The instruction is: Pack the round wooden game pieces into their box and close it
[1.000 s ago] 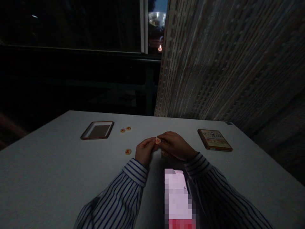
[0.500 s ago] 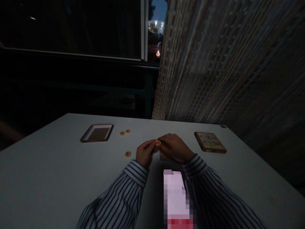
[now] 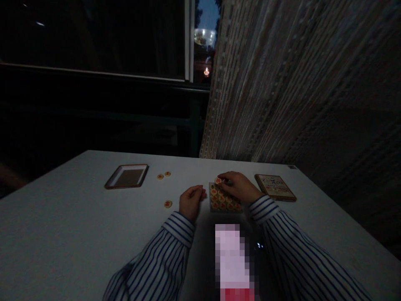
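A clear tray holds rows of round yellowish pieces with red characters. Over its far left corner, my right hand pinches one round piece between thumb and fingertips. Just left of the tray, my left hand is closed with its fingertips together; whatever it may hold is too small and dark to make out. One loose piece lies on the white table left of my left hand. Two more pieces, one beside the other, lie farther back.
An open shallow box part lies at the back left of the table. A decorated box lid is at the right. A phone with a blurred screen lies nearest me. A striped curtain hangs behind the table.
My right hand has moved right, away from my left hand, with a round piece that was between both hands. More of the tray shows. My left hand has hardly moved.
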`<action>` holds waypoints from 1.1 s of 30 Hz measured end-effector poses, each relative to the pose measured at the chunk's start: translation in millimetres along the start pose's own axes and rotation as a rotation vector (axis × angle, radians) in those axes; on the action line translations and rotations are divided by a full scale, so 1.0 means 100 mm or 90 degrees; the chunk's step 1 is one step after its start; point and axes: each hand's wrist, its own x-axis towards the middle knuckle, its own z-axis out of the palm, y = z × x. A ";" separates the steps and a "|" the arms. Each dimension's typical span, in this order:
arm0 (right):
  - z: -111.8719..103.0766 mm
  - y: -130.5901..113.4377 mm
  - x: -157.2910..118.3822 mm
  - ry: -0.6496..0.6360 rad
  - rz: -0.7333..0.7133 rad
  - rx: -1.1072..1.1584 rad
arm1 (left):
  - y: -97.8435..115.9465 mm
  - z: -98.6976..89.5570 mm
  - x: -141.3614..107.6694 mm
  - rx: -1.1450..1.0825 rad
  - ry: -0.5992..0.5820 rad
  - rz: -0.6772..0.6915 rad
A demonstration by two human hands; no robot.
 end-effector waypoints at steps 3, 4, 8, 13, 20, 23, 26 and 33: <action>0.05 0.05 0.02 -0.018 0.022 0.011 | -0.02 0.00 0.01 0.014 -0.004 0.003; 0.07 0.07 0.03 -0.022 0.028 0.014 | -0.02 0.00 0.01 0.014 -0.005 0.000; 0.12 0.10 0.07 -0.048 0.041 0.024 | -0.06 -0.01 0.03 0.015 -0.009 -0.003; 0.16 0.12 0.12 -0.084 0.041 0.008 | -0.10 -0.01 0.05 0.025 -0.007 -0.002; 0.22 0.15 0.18 -0.123 0.030 -0.026 | -0.13 -0.02 0.07 0.013 -0.018 0.004; 0.23 0.14 0.19 -0.132 0.034 -0.042 | -0.12 -0.02 0.06 0.014 -0.020 0.001; 0.22 0.12 0.21 -0.142 0.046 -0.050 | -0.10 -0.02 0.06 0.018 -0.014 -0.001; 0.19 0.10 0.23 -0.196 0.048 -0.073 | -0.11 -0.01 0.07 0.029 -0.009 0.007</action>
